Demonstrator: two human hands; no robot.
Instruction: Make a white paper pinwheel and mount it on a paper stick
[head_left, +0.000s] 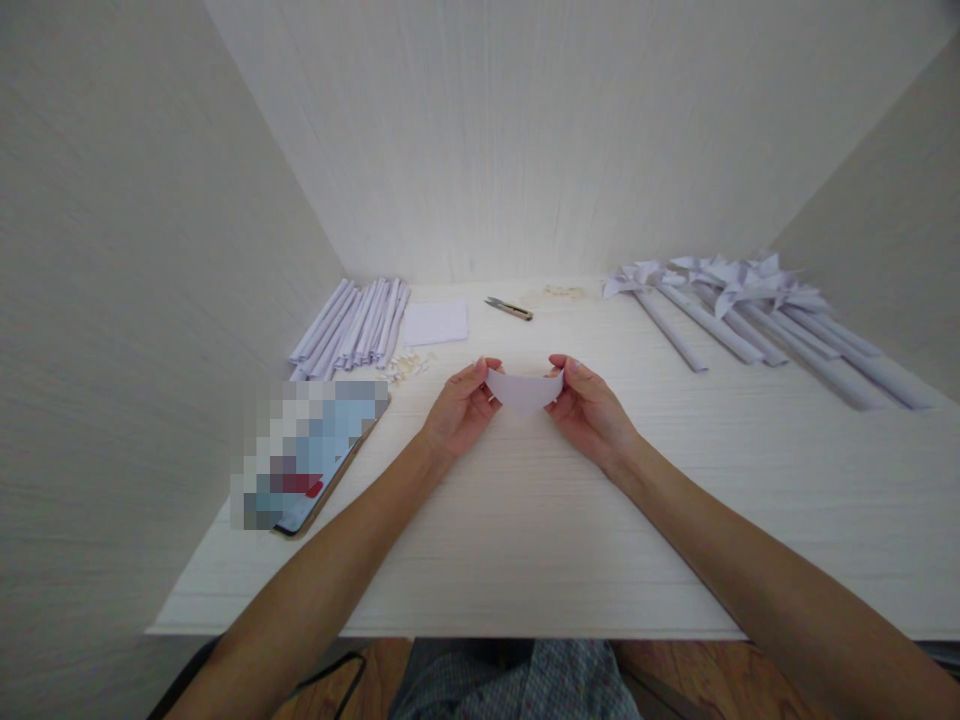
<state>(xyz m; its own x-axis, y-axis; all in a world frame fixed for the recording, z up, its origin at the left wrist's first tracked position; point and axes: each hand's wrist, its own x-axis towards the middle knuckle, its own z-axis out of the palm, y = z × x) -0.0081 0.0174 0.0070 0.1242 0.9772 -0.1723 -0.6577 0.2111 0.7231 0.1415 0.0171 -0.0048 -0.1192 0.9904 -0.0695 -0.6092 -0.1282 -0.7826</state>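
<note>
In the frame's centre, the left hand [459, 412] and the right hand [594, 412] pinch one thin white paper sheet [525, 392] at its opposite ends, probably so it curves evenly. Rolled white paper tubes [367, 322] lie together at upper left, perhaps for easy reach; star-shaped white paper pinwheels [739, 288] lie at upper right, perhaps against crushing.

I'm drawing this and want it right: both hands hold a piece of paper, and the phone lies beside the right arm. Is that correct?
Not quite: the head view shows the phone beside the left arm. The left hand and right hand do hold the piece of paper.
</note>
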